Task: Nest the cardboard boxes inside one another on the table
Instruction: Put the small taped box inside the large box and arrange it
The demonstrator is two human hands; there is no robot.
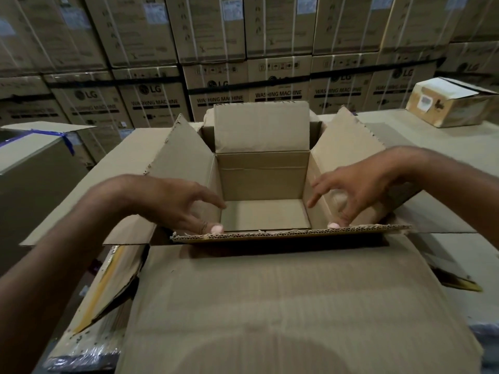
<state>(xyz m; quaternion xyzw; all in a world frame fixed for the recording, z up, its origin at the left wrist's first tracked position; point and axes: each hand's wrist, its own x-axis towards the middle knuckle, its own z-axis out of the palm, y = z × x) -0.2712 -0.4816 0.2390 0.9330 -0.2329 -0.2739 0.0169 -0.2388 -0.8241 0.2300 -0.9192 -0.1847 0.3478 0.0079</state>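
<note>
Nested in the larger box [270, 306], centre: rectangular matte corrugated inner box [263, 179], mouth up, flaps splayed, near edge ragged. Left hand [186, 206], right hand [351, 190] loosely spread, thumbs touching that edge.

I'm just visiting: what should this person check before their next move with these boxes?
1. Smaller box inside larger box: ok, the larger one's flaps spread around it.
2. Smaller box empty: ok, bare floor shows.
3. Its opening clear: ok, no flap covers it.
4. Left hand and right hand on near flap: ok, fingertips touch its edge.
5. Seated flat inside: cannot tell, hidden.
6. Every box nested: not ok, a labelled box sits apart, far right.
</note>
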